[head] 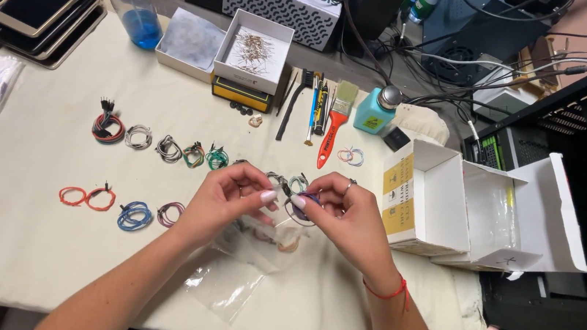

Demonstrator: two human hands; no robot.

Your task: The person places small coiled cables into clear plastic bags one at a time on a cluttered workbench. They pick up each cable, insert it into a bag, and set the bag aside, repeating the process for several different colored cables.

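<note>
Bag: we see a clear plastic bag (236,284) lying crinkled on the cloth just under our wrists; thin, slippery, limp
Left hand: our left hand (220,197) pinches the bag's upper edge between thumb and fingertips
Right hand: our right hand (343,211) nips a small dark wire coil (310,199) at its loop
Coil: we judge it feather-light, springy and apt to uncurl, so best held where the turns cross
Cloth: cream tablecloth (19,244), soft and matte
Farther: rows of coloured wire coils (155,148), round and glossy; open white box (465,207), stiff card, at right
</note>
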